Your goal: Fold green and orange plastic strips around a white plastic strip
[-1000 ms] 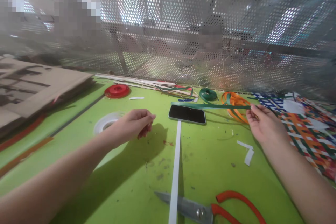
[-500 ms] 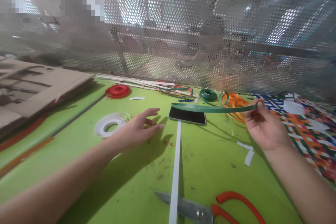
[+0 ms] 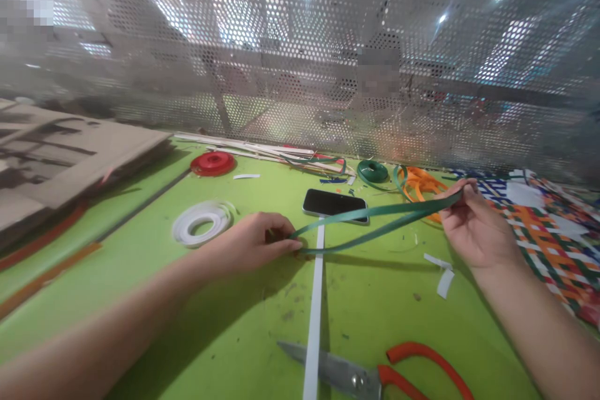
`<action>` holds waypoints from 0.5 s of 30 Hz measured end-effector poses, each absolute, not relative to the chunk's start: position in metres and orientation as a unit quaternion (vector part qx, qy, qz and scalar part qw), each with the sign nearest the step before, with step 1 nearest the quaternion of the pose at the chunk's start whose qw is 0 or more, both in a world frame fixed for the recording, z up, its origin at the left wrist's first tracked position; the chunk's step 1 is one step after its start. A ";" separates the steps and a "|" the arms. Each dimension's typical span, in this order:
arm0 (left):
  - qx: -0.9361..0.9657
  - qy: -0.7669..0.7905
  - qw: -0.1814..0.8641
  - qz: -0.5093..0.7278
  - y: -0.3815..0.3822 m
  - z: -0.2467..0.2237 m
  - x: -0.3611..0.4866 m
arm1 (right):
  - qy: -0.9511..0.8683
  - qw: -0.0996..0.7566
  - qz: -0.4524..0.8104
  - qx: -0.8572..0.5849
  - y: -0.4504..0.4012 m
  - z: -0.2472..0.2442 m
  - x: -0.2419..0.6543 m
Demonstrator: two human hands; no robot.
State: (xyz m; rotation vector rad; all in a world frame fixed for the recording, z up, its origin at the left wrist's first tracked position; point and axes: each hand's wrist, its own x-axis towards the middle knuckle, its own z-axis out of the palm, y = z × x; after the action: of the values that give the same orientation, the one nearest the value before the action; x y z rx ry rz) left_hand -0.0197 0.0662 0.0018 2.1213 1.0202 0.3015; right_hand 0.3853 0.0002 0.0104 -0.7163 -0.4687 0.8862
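Note:
A green strip (image 3: 356,242) is stretched in a long narrow loop between my hands, above the table. My left hand (image 3: 267,239) pinches the loop's bent end. Its other end is held between the thumb and fingers of my right hand (image 3: 475,215). Behind the loop lies a phone (image 3: 328,201), dark screen up. From the phone's near edge a white strip (image 3: 314,306) runs toward me and crosses over the blades of scissors (image 3: 344,375) with orange handles.
Rolls of white strip (image 3: 202,225), red strip (image 3: 213,163) and green strip (image 3: 372,170) lie around, with an orange coil (image 3: 417,181). Cardboard (image 3: 107,140) sits left, a woven multicolour piece (image 3: 539,231) right. A perforated metal panel (image 3: 281,69) closes off the back.
My left hand has closed from open fingers onto the far end of the green strip. The strip has been pulled lower and nearer, and its loop now spreads apart.

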 end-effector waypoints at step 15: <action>0.678 0.372 0.593 0.225 0.079 0.003 -0.029 | -0.257 0.806 0.318 -0.428 0.017 -0.022 0.417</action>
State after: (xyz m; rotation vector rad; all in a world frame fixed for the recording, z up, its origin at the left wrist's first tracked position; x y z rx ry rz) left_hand -0.0291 0.0793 0.0032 1.5761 0.8644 0.5224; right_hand 0.4171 0.0173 -0.0217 -0.9164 -0.5495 0.6808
